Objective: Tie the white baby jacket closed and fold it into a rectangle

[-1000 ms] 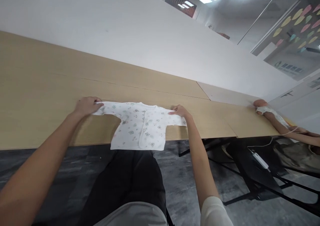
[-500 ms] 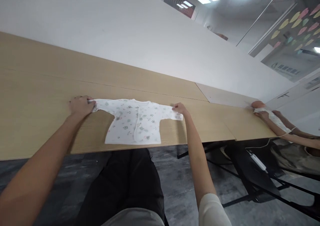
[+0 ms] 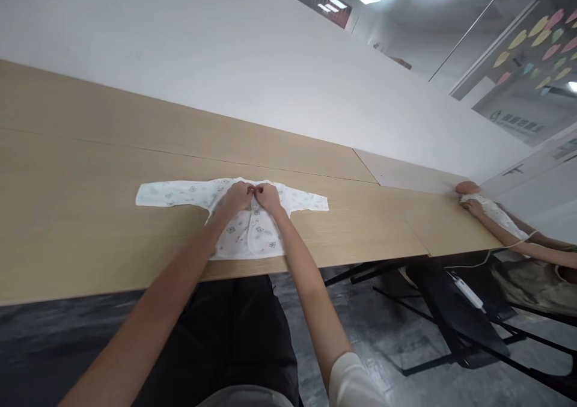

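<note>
A small white baby shirt (image 3: 232,241) with a scattered print lies flat on the wooden table, its two sleeves stretched out sideways. My left hand (image 3: 238,196) and my right hand (image 3: 268,198) meet at the top of its front opening, just below the neckline. Fingers of both hands are pinched on the shirt's front edges, close together and nearly touching. My forearms cover part of the shirt's body on either side. Whatever small fastening may lie between the fingertips is hidden.
The light wooden table (image 3: 81,226) runs along a white wall (image 3: 202,52). At its far right end, another person's hands (image 3: 473,207) hold a doll (image 3: 467,187) in white clothing. Black folding chairs (image 3: 451,311) stand below, with a white power strip (image 3: 469,293) on one.
Both hands have left the sleeve ends and moved inward to the shirt's neck opening, where they now pinch the front edges. The left sleeve now lies fully extended.
</note>
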### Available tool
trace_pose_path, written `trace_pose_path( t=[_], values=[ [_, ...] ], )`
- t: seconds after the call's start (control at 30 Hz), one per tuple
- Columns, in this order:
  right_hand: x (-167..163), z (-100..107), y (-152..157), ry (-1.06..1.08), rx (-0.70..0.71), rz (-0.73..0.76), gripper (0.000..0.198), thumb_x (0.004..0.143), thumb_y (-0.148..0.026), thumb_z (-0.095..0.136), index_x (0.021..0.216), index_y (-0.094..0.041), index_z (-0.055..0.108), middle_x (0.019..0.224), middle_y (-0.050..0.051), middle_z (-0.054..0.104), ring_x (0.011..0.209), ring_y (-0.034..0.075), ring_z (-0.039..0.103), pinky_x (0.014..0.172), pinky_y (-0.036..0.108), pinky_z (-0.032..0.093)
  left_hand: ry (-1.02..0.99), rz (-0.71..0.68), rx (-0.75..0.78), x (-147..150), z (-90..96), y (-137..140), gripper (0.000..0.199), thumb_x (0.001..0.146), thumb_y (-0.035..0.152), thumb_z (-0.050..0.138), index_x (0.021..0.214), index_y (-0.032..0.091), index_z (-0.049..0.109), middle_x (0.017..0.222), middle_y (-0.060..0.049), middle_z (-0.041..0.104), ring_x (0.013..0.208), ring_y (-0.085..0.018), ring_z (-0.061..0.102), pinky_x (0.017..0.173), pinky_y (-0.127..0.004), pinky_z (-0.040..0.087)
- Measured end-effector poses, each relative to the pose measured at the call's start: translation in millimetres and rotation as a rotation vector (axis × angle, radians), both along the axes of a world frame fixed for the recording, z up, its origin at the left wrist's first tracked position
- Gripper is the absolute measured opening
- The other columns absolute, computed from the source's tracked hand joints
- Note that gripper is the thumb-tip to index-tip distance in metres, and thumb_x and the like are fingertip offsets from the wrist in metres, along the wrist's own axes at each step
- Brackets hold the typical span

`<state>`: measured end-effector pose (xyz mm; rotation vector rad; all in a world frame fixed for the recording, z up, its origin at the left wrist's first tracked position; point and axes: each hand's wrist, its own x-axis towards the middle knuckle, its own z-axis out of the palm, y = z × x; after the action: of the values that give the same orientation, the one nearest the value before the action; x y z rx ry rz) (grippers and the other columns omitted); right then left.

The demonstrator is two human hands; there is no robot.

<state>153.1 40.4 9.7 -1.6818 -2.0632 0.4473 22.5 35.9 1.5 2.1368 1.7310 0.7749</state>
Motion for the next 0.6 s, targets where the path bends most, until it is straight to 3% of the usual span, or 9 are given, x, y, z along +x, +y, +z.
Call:
trace_pose_path(
  t=[0.1,0.2,0.37,0.6],
  values=[
    [-2.3,-11.3,-0.2,0.029,0.047,-0.013,0.025,0.093,-0.015,0.051,0.098,-0.019,0.075,0.097,0.005,0.075,0.092,0.017,0.065,0.083,0.023,0.046,0.012,0.063,0.073,6.9,-16.2,4.6,0.034,0.084,0.021,0.043,0.096,0.014,0.074,0.098,-0.014,0.070,0.094,-0.026,0.061,0.088,-0.036,0.046],
    [0.8,-14.4,-1.1,0.035,0.059,0.010,0.022,0.090,-0.014,0.054,0.097,-0.018,0.075,0.096,0.005,0.074,0.092,0.017,0.065,0.083,0.023,0.047,-0.030,0.024,0.086,1.2,-24.6,8.2,0.031,0.081,0.020,0.046,0.092,0.013,0.074,0.094,-0.014,0.070,0.090,-0.026,0.061,0.087,-0.036,0.047],
    [0.8,-14.9,-2.2,0.083,0.065,0.008,0.016,0.086,-0.013,0.058,0.095,-0.016,0.071,0.091,0.005,0.070,0.089,0.017,0.063,0.082,0.025,0.048,-0.034,-0.004,0.095,-3.7,-25.6,10.1,0.028,0.078,0.018,0.045,0.084,0.015,0.073,0.090,-0.013,0.069,0.089,-0.025,0.060,0.088,-0.036,0.047],
    [0.5,-18.6,-4.0,0.215,0.058,-0.029,0.015,0.083,-0.007,0.057,0.083,-0.017,0.067,0.086,0.003,0.070,0.084,0.016,0.064,0.081,0.025,0.048,-0.198,-0.119,0.053,-10.4,-21.8,4.1,0.030,0.075,0.023,0.047,0.092,0.017,0.072,0.096,-0.009,0.073,0.086,-0.023,0.063,0.081,-0.034,0.048]
  ],
)
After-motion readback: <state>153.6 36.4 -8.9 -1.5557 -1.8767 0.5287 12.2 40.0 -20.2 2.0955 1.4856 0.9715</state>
